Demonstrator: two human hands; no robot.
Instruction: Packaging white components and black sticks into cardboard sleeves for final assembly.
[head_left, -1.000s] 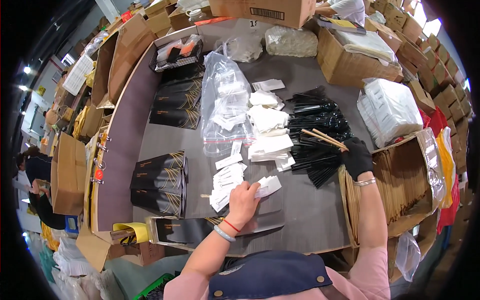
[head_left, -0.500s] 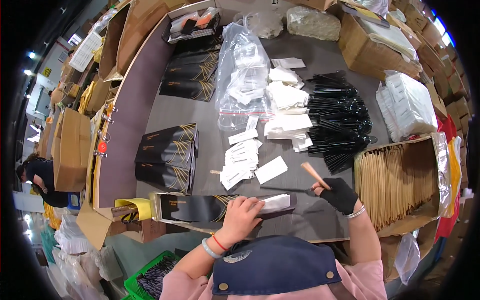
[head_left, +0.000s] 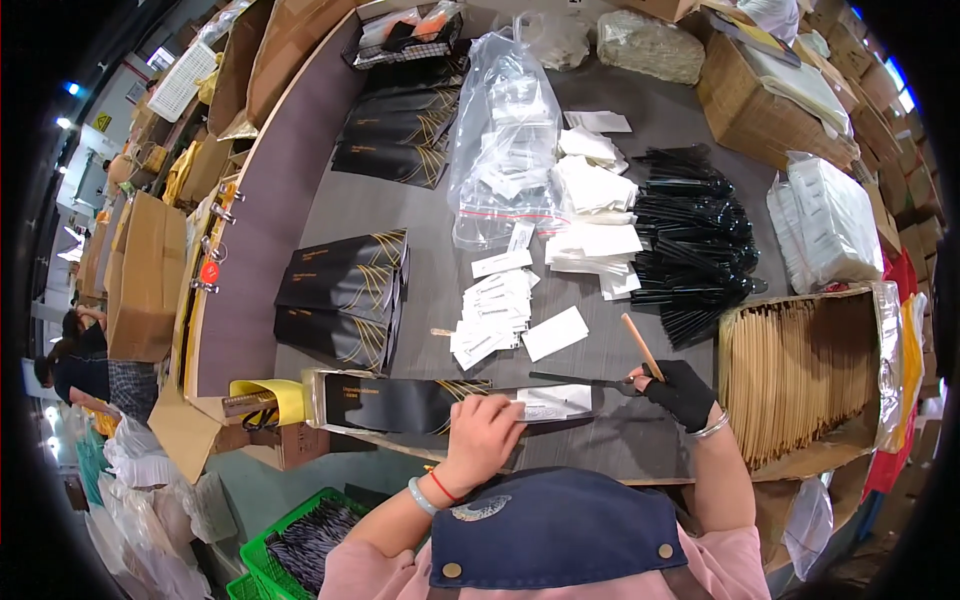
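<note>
Basically, left hand [head_left: 483,434] lies over the right end of a black printed sleeve [head_left: 402,403] at the tabletop's [head_left: 345,215] near edge, fingers bent; can't tell if they pinch. White packet [head_left: 560,402] sticks out just right of them. Right hand [head_left: 681,394], black fingerless glove, fingers closed on a wooden stick [head_left: 642,343] and a dark utensil [head_left: 572,378] pointing left. White card [head_left: 556,334] flat above the packet; black wrapped utensils [head_left: 690,235] piled farther back; carton of wooden sticks [head_left: 815,460] right of glove.
</note>
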